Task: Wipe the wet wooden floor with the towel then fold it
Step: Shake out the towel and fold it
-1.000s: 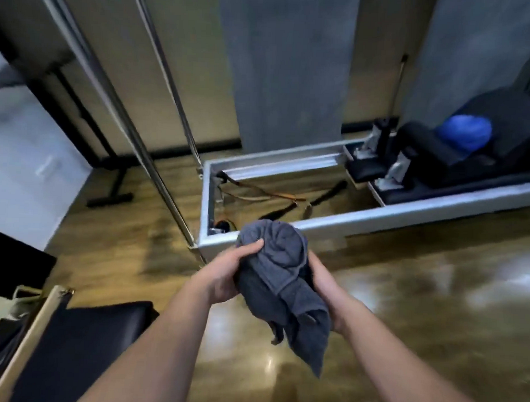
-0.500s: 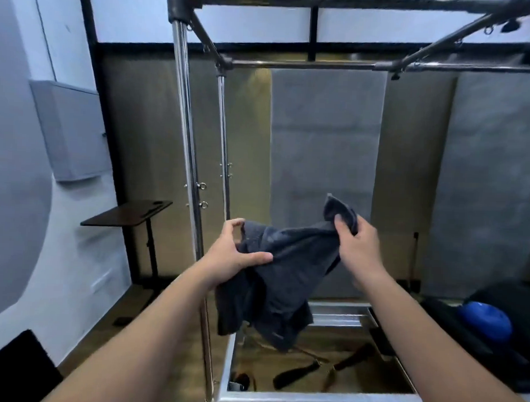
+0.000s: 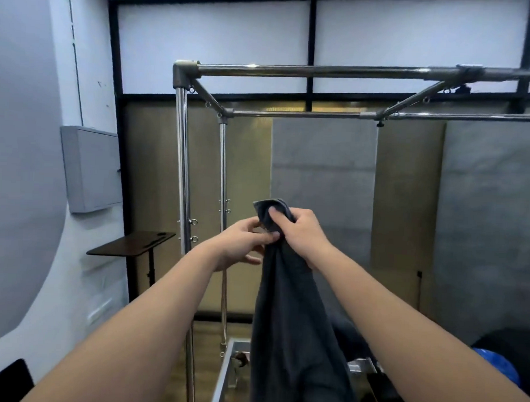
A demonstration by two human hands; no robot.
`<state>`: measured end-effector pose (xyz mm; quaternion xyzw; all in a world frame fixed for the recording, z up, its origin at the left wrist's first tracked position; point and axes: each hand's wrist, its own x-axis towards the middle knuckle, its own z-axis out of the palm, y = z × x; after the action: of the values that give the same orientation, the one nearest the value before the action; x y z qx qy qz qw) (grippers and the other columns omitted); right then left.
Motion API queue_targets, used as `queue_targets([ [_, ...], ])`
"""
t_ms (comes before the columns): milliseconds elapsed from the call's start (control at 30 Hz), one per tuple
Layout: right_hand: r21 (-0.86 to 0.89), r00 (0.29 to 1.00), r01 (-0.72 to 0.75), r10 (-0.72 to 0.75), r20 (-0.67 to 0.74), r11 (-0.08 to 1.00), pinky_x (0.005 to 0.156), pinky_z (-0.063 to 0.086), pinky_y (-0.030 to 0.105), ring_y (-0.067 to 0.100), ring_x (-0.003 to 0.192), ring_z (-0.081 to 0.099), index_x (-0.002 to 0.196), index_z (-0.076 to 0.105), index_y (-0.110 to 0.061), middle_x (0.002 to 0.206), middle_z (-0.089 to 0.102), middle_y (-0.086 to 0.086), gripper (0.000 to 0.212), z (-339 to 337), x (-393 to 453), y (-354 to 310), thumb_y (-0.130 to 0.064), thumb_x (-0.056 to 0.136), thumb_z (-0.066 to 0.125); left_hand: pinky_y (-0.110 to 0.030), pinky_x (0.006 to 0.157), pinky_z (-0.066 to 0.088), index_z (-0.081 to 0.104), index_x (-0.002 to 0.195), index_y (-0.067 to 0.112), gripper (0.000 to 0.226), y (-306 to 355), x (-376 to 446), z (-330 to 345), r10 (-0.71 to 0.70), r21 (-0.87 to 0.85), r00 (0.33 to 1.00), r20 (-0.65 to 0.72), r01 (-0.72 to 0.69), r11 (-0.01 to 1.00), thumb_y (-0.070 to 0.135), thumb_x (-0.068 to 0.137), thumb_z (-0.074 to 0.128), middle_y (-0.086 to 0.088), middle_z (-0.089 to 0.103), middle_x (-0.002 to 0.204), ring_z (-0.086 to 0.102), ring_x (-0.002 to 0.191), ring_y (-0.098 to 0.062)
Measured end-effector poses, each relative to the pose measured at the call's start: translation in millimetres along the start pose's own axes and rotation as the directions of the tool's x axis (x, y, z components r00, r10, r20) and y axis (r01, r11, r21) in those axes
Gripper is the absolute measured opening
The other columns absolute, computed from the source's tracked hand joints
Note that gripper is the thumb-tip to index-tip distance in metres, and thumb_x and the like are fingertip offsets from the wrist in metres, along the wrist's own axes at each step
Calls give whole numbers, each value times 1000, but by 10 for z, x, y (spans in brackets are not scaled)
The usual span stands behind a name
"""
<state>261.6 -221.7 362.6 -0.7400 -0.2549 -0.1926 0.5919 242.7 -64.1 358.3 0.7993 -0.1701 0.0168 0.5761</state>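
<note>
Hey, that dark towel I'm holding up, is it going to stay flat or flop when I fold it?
Probably floppy: the dark towel hangs limp in long folds below the right hand and left hand. It bunches at the top, so edges likely need aligning. Its weight cannot be judged.

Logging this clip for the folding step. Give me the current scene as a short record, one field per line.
towel: dark grey towel, hanging long from one gathered top end, held up in the air
right hand: right hand grips the bunched top of the towel
left hand: left hand pinches the towel just below that bunch
fold state: not yet folded, cloth hangs loose
behind: chrome frame of the exercise rig
left wall: grey box, small dark table
lower right: blue ball, partly visible
</note>
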Motion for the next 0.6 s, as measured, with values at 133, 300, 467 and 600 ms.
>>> queue_targets([
  [133, -139, 999, 34, -38, -29, 990, 65, 39, 33, 13, 69, 47, 88, 56, 4, 75, 54, 6, 34, -316, -63, -43, -29, 100, 58, -55, 90, 55, 61, 118, 20, 21, 174, 105, 267, 57, -87, 997, 43, -53, 995, 15, 98, 57, -2, 66, 93, 63, 80, -17],
  [300, -115, 990, 76, -89, -109, 991, 60, 32, 30, 10, 61, 38, 76, 49, -6, 67, 42, 0, 31, -635, -143, -174, -24, 97, 62, -36, 66, 56, 59, 121, 28, 29, 446, 179, 605, 136, -159, 988, 69, -123, 979, 13, 97, 53, -1, 68, 95, 62, 81, -20],
  [467, 38, 1000, -12, 12, -6, 999, 67, 37, 31, 16, 73, 48, 89, 54, -14, 77, 54, 6, 23, -929, -207, -387, -32, 95, 67, -33, 71, 51, 60, 94, 22, 17, 763, 257, 670, 261, -137, 964, -55, -266, 954, 6, 96, 52, 2, 59, 80, 54, 70, -10],
  [600, -119, 998, 21, -28, -60, 993, 70, 53, 41, 17, 78, 58, 90, 54, -17, 88, 60, 4, 16, -1046, -349, -320, -27, 97, 64, -37, 76, 46, 46, 79, 23, 26, 931, 293, 711, 326, -9, 942, -73, -328, 945, 4, 96, 53, -2, 62, 83, 54, 83, -18],
])
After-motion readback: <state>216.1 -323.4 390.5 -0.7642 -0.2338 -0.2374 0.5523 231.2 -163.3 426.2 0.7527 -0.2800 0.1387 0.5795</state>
